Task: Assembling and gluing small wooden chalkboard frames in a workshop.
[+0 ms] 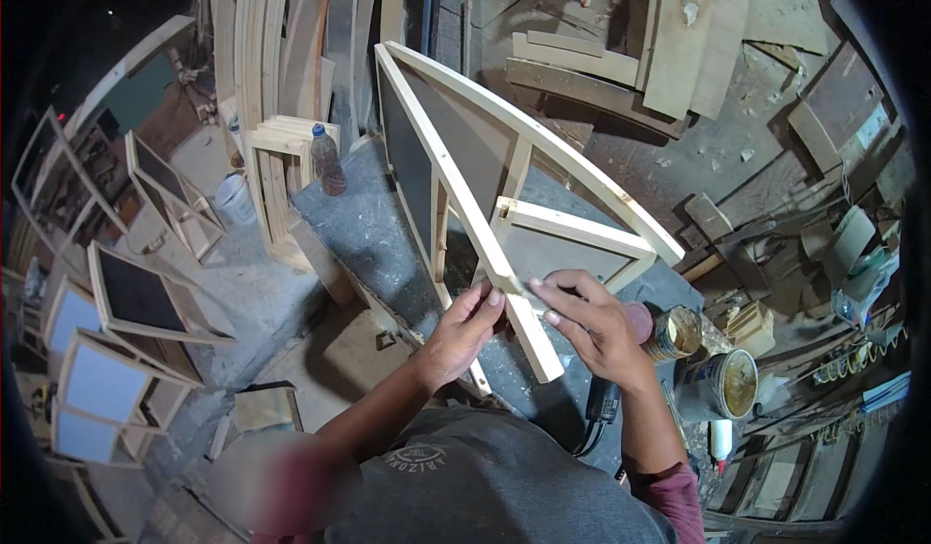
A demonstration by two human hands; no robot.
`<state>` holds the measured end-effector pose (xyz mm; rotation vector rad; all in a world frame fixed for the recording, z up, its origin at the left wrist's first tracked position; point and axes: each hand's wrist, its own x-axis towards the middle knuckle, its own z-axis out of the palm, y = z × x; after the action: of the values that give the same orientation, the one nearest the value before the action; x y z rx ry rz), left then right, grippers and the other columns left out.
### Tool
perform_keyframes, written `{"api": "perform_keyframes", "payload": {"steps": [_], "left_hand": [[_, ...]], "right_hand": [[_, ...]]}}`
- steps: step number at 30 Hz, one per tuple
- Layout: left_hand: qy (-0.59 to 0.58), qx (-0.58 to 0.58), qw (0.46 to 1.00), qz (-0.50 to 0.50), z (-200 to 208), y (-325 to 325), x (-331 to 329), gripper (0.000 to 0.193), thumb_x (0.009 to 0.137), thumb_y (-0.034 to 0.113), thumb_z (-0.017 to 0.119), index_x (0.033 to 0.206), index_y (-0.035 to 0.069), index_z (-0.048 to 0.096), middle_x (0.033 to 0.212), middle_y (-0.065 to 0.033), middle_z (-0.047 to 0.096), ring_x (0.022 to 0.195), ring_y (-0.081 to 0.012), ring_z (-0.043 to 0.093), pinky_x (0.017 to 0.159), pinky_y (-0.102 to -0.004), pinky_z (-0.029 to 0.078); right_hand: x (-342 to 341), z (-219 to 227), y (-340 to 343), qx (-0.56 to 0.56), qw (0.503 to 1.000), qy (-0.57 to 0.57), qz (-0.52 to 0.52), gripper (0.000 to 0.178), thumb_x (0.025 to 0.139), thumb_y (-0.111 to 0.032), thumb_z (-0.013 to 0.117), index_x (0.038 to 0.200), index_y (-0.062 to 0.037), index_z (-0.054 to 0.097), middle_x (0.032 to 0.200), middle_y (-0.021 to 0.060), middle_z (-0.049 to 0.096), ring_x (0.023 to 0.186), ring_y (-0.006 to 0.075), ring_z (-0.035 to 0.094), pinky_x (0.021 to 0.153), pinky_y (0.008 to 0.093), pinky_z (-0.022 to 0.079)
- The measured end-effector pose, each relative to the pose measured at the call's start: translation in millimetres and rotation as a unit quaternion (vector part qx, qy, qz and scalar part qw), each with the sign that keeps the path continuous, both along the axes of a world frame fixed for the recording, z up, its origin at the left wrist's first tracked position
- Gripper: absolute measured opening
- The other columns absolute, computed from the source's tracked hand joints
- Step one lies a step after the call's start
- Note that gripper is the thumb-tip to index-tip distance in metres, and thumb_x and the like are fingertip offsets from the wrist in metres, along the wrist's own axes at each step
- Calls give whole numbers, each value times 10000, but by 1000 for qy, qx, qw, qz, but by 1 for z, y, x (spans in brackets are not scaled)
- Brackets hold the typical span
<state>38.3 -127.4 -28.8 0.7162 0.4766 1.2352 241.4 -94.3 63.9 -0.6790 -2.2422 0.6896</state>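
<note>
A pale wooden A-shaped frame with dark panels between its bars stands on the grey worktable. A smaller wooden frame joins its two sides low down. My left hand grips the near bar from its left side, thumb and fingers closed on the wood close to its lower end. On the other side of that bar, my right hand is closed in a pinch, its fingertips at the wood. Some small thin thing may be between them, but I cannot make it out.
A plastic bottle stands at the table's left edge. Right of my right hand are an open can, a larger pail and a black corded tool. Panelled wooden frames stand on the floor at left. Boards lie beyond.
</note>
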Motion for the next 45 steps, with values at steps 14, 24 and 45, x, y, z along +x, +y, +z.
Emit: {"api": "perform_keyframes", "payload": {"steps": [14,24,45], "left_hand": [[21,8,1000,7,-13,7,0,344,1083,264,438,1345,44,479,1279,-42,555,1236,-132,495,1087,-338,386],[10,11,1000,26,-1,2,9,340,1077,339,464,1239,49,538,974,-3,582,830,-89,553,740,-265,477],[-32,37,999,5,-12,6,5,296,1067,321,484,1237,80,513,1096,-19,603,1000,-122,592,834,-313,492]], "right_hand": [[30,57,-10,79,973,-202,-83,489,855,-85,718,1324,-206,655,1139,103,641,894,289,631,800,411,511],[-30,118,-30,118,883,-447,-74,370,933,-150,588,1294,-147,667,1056,141,642,813,309,676,741,427,521],[2,149,-77,76,846,-526,-44,442,897,-81,561,1334,-91,619,1008,136,608,740,265,653,634,361,538]]}}
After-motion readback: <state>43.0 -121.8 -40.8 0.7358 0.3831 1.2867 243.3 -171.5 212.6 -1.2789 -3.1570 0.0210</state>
